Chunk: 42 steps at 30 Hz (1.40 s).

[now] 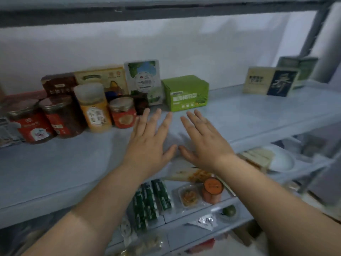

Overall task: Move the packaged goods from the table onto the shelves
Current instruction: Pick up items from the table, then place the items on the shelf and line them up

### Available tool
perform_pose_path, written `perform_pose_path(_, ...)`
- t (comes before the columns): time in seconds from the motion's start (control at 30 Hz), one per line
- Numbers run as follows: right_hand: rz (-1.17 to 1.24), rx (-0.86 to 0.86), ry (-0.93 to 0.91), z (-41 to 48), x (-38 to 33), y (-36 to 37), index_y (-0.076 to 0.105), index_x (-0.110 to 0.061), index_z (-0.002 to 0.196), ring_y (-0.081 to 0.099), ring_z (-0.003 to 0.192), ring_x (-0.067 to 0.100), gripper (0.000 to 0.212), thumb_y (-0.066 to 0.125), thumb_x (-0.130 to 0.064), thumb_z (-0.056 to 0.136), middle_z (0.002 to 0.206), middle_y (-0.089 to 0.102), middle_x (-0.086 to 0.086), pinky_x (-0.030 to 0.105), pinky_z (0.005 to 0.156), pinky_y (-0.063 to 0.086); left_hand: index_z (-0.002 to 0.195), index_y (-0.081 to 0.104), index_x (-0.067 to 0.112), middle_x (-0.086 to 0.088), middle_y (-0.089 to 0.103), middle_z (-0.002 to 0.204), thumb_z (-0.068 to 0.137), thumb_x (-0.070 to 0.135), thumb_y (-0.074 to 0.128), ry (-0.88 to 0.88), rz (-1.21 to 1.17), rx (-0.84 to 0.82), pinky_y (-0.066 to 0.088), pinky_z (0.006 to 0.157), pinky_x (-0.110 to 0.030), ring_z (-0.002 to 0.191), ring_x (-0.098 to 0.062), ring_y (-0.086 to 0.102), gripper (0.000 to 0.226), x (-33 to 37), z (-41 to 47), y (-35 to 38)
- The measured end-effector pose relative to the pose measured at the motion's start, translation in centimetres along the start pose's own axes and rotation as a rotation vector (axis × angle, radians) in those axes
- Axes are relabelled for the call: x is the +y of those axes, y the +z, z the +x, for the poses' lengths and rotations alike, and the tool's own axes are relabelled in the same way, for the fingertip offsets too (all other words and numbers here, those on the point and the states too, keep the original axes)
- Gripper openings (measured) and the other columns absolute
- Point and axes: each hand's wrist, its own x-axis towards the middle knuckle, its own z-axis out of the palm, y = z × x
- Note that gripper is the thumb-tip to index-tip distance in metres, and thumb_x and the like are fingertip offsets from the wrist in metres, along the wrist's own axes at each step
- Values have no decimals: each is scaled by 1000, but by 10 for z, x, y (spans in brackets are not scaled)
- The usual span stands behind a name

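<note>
A green box [186, 93] stands on the pale blue shelf [258, 111], just beyond my fingertips. My left hand [149, 139] and my right hand [204, 139] hover side by side over the shelf, palms down, fingers straight, holding nothing. Left of the box stand a white and green carton [144, 80], a yellow carton [103, 78] and a brown carton [59, 84]. In front of them are a small red jar [122, 112], a yellow-lidded bottle [94, 108] and two dark red jars [60, 115].
Several tan, dark blue and green boxes [271, 82] stand at the shelf's far right by a grey upright post [311, 34]. The lower shelf holds green packets [151, 200], an orange-lidded cup [212, 189], a food tray [189, 196] and a white plate [282, 159].
</note>
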Motion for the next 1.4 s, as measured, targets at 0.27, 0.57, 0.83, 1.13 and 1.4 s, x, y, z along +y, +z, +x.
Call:
perform_pose_path(0.27,-209,-12,385,-243,85,-82,41,-1,149,32,147,41,74,49,-45,89,155,39,25,57,116,35,159,26,19,-15,30,161,92,54,41,357,-245,-153,19,121,-60,151,-39,20,77,228,-20,47)
perform_pose_path(0.57,-358,-43,950,-530,86,-165,47,-3,147,36,146,38,71,49,-42,88,152,45,21,57,112,39,160,17,23,-12,24,164,93,57,32,824,-410,-348,7,123,-53,153,-35,12,77,485,-100,78)
perform_pose_path(0.83,-449,16,1372,-694,31,-210,47,-4,146,39,143,39,70,45,-40,86,150,47,19,53,114,37,161,15,25,-10,25,165,91,62,26,1187,-454,-487,12,123,-58,153,-34,12,80,652,-179,73)
perform_pose_path(1.13,-542,17,1825,-794,-15,-236,38,-9,152,29,150,36,72,61,-32,88,157,39,17,51,118,30,160,20,23,-13,32,162,92,61,26,1635,-569,-524,16,121,-58,151,-38,20,79,797,-235,72)
perform_pose_path(1.4,-588,37,2207,-816,-29,-270,39,-11,152,26,150,35,70,63,-30,88,156,38,16,51,121,28,159,26,18,-14,38,157,90,60,27,2006,-644,-556,22,119,-58,148,-40,25,80,895,-265,62)
